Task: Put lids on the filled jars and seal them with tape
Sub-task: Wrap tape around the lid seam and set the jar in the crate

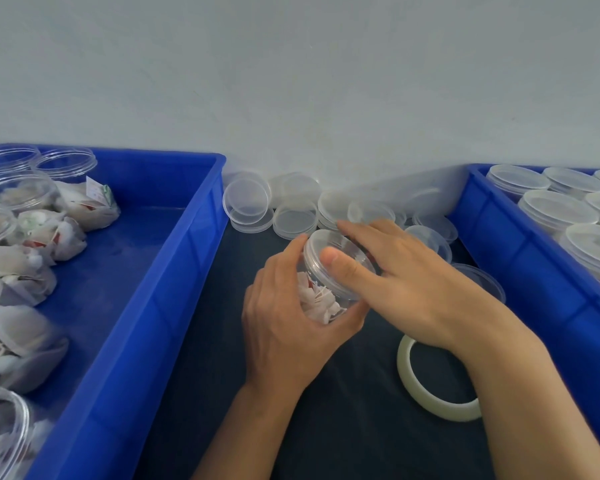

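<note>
My left hand (pixel 284 320) grips a clear plastic jar (pixel 321 301) filled with white tea bags, tilted above the dark table between two blue crates. A clear lid (pixel 329 258) sits on the jar's mouth. My right hand (pixel 406 282) lies over that lid, thumb on its top and fingers stretched across its far edge. A roll of clear tape (pixel 433 386) lies flat on the table under my right wrist. Several loose clear lids (pixel 293 216) are heaped against the wall behind the jar.
A blue crate (pixel 167 271) on the left holds several open jars with tea bags (pixel 18 268). Another blue crate (pixel 520 258) on the right holds several lidded jars (pixel 555 209). A pale wall rises right behind the table.
</note>
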